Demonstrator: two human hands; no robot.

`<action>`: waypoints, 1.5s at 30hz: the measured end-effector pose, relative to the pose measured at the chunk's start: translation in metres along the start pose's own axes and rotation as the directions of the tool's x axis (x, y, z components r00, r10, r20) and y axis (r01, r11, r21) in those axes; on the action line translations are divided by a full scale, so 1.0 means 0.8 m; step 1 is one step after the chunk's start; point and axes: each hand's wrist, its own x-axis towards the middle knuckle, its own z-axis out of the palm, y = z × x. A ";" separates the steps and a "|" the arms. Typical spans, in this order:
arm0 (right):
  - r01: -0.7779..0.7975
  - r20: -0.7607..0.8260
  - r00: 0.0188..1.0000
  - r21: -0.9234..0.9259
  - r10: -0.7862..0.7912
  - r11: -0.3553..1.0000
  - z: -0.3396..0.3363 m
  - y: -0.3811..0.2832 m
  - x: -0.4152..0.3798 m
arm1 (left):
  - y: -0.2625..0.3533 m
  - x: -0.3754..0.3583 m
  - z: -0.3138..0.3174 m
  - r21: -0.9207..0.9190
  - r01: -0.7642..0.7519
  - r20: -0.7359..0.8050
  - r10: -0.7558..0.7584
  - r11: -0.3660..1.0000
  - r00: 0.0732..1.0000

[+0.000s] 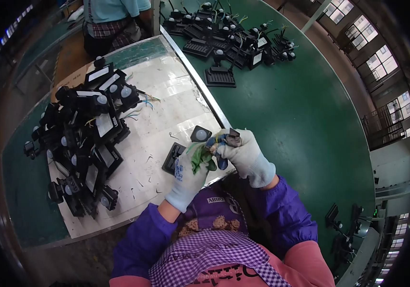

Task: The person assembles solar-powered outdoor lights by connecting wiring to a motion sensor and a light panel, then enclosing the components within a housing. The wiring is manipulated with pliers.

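My left hand (191,171), in a white glove with green on its fingers, is closed in a pinch close to my right hand. What it pinches is hidden. My right hand (249,157), also gloved, is wrapped round what look like blue-handled pliers (222,161); a dark, blocky end shows at its fingertips. Just beyond my left hand lies a black floodlight (172,159) with a motion sensor (200,134) that has a white dome. The gloves cover part of this lamp.
Black sensor floodlights (100,122) with loose wires are heaped on the left of the white-covered board (159,115). More floodlights (231,40) lie at the far end of the green table (291,110). A metal edge (197,81) divides the surfaces. Someone in a light-blue shirt (114,12) is at the back left.
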 end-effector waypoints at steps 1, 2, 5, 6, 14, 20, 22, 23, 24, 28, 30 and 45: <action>0.016 0.031 0.999 0.021 -0.016 1.000 -0.001 0.000 -0.001 | -0.006 -0.002 -0.002 -0.025 0.001 0.018 -0.001 1.000 1.000; 0.029 0.057 0.998 0.041 -0.031 0.999 -0.004 0.001 -0.002 | -0.009 -0.003 -0.005 -0.053 0.003 0.040 -0.001 0.999 0.999; 0.004 0.053 0.999 -0.038 -0.002 0.999 -0.010 0.001 0.005 | -0.015 -0.003 -0.004 -0.043 0.006 0.113 -0.001 0.999 0.994; -0.022 0.041 0.999 -0.065 0.024 0.998 -0.003 -0.011 0.009 | -0.017 -0.003 -0.002 -0.039 0.011 0.132 -0.006 0.999 0.991; 0.035 -0.067 0.996 -0.315 -0.059 0.948 0.001 -0.006 0.003 | 0.030 0.002 0.001 -0.634 0.322 0.208 -0.247 0.703 0.947; -0.098 -0.023 0.994 0.177 0.104 0.979 -0.006 -0.004 -0.010 | 0.008 -0.002 0.026 -0.320 0.142 -0.023 -0.157 0.937 0.987; -0.119 -0.025 0.991 0.275 0.131 0.954 -0.002 -0.004 -0.014 | 0.015 0.000 0.028 -0.183 0.005 -0.066 -0.017 0.983 0.998; -0.107 -0.056 0.991 0.244 0.124 0.964 0.003 -0.013 -0.016 | 0.017 0.002 0.026 -0.084 -0.055 -0.070 0.049 0.995 0.996; -0.077 -0.078 0.992 0.232 0.097 0.970 0.005 -0.015 -0.016 | 0.017 0.005 0.025 0.017 -0.119 -0.068 0.120 0.993 0.990; -0.195 -0.060 0.975 0.236 0.214 0.952 0.000 -0.028 -0.017 | 0.009 0.004 0.026 0.181 -0.200 -0.085 0.218 0.963 0.972; -0.317 -0.028 0.940 0.303 0.341 0.899 -0.005 -0.029 -0.012 | 0.002 0.006 0.026 0.266 -0.227 -0.014 0.239 0.937 0.971; -0.388 0.131 0.921 0.292 0.366 0.874 -0.008 -0.039 -0.018 | 0.003 0.006 0.012 0.047 -0.199 0.059 0.196 0.979 0.979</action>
